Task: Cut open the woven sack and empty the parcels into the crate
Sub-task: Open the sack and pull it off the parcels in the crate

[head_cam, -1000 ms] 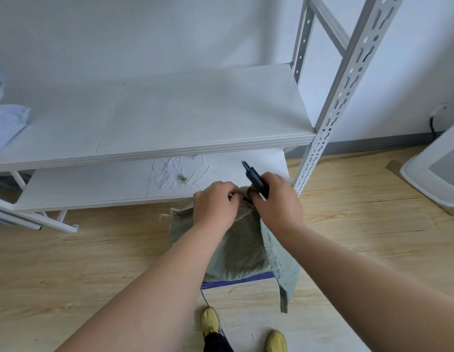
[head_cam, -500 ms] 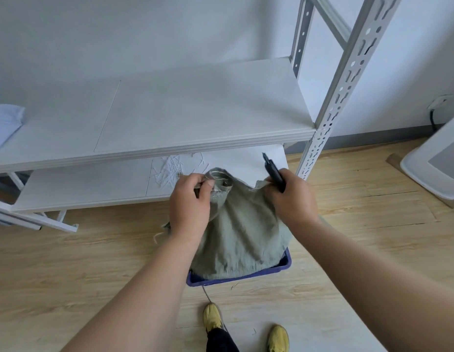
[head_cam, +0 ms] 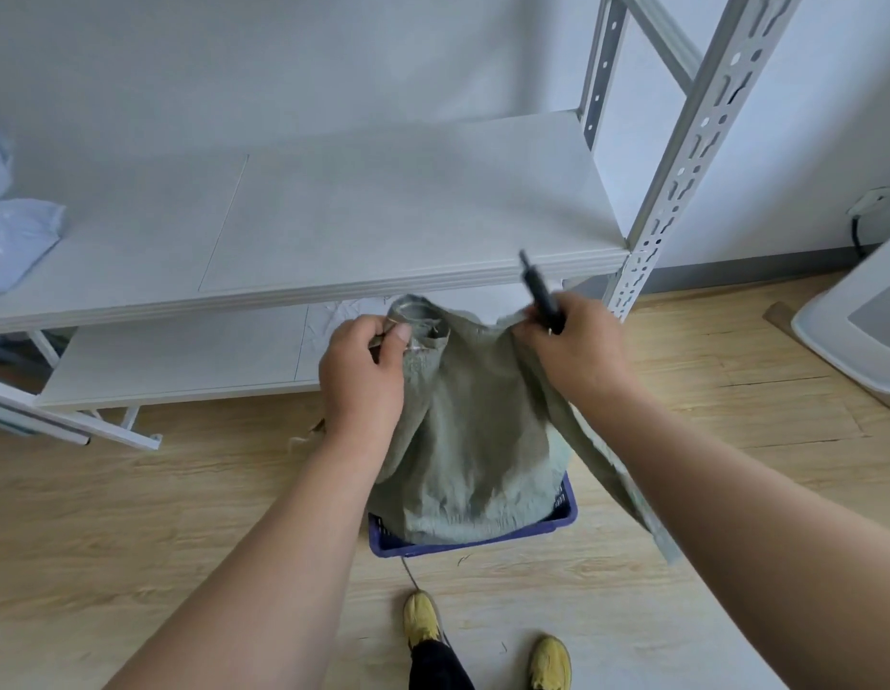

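Observation:
A grey-green woven sack [head_cam: 475, 440] hangs upside down over a blue plastic crate [head_cam: 565, 517] on the floor, its lower end inside the crate. My left hand [head_cam: 363, 376] pinches the sack's bunched corner at the top left. My right hand [head_cam: 575, 343] grips the other top corner together with a black cutter [head_cam: 540, 293] that points up and away. A cut flap of the sack trails down to the right under my right forearm. No parcels show; the sack hides the crate's inside.
A white metal shelf rack [head_cam: 383, 231] stands just behind the crate, its right upright [head_cam: 647, 241] close to my right hand. White scraps lie on the lower shelf [head_cam: 184, 356]. Pale plastic bags [head_cam: 15, 241] sit at far left, a white appliance [head_cam: 861, 321] at right. My yellow shoes [head_cam: 423, 620] stand below the crate.
My hands have spread apart and lifted the sack higher, stretching it wide over the crate. More of the blue crate shows beneath it than a second ago.

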A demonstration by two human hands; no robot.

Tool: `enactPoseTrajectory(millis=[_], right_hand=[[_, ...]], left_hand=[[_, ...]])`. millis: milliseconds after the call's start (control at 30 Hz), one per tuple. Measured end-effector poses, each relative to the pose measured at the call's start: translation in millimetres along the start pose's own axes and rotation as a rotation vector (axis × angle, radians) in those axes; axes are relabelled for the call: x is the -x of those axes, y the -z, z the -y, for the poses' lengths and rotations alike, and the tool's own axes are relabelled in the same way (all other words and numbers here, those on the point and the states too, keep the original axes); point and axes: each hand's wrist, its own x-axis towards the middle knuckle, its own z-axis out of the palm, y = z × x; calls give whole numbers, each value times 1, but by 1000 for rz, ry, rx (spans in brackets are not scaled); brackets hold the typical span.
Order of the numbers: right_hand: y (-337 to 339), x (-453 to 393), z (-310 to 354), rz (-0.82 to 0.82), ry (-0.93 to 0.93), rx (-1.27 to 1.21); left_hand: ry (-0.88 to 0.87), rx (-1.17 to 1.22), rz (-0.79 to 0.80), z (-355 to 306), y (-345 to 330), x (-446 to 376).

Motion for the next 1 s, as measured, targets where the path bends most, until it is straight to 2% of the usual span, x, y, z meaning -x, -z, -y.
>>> enactPoseTrajectory(millis=[33, 133, 200, 300, 400, 467, 567, 700, 767, 900, 1000], right_hand=[[-1, 1, 0, 24, -6, 20], [1, 2, 7, -62, 35, -70], [-4, 3, 10, 7, 53, -49], [-10, 6, 12, 144, 84, 3], [-13, 7, 15, 165, 162, 51], [-14, 10, 12, 135, 171, 13], [-19, 18, -2, 26, 118, -39], [-24, 28, -35, 75, -53, 202], [-19, 30, -44, 69, -146, 216], [-5, 20, -28, -30, -61, 71], [1, 13, -10, 35, -10, 15]], left_hand=[[2, 7, -11, 0, 1, 1], [-64, 45, -93, -5, 7, 2], [-33, -3, 93, -5, 6, 6], [10, 0, 490, -16, 3, 9], [-78, -111, 672, -27, -8, 7], [-61, -158, 628, -28, -15, 5], [-23, -144, 443, -23, -18, 5], [101, -46, 298, -12, -13, 2], [101, -16, 241, -10, -9, 0], [36, 49, 30, -20, -5, 5], [60, 87, -38, -22, 2, 5]])
